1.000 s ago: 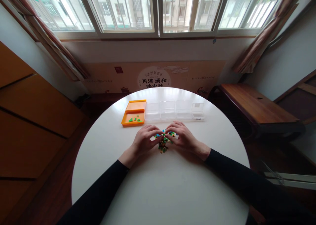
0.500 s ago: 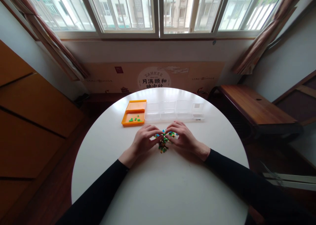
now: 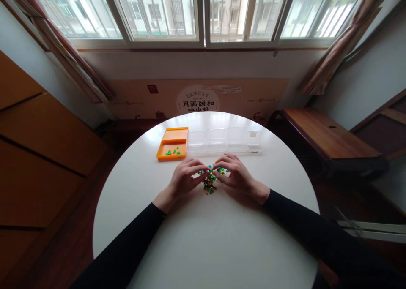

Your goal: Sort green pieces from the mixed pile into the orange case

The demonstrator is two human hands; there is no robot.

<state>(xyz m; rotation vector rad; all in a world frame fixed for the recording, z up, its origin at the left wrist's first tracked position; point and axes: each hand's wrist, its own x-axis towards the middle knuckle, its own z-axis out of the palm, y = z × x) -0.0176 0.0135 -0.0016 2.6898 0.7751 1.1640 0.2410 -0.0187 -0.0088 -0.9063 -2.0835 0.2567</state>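
My left hand (image 3: 187,175) and my right hand (image 3: 236,173) face each other over a pile of tiny toy bricks (image 3: 208,187) in green, blue, yellow and dark colours. Thumb and fingertips of both hands are pinched together on a small green brick (image 3: 211,170), just above the pile. Its exact shape is too small to make out. My fingers partly hide the bricks beneath them. Behind my left hand, an open orange box (image 3: 175,134) holds several loose green bricks (image 3: 174,152) in its near half.
Beside the orange box stretches a row of clear plastic boxes (image 3: 216,142) with lids raised. All this lies on a round white table (image 3: 222,242). A wooden bench (image 3: 328,132) stands at the right, and a wooden cabinet (image 3: 41,154) at the left.
Both hands stay almost in place, with only slight finger movement at the green brick. The whole view has shifted very slightly.
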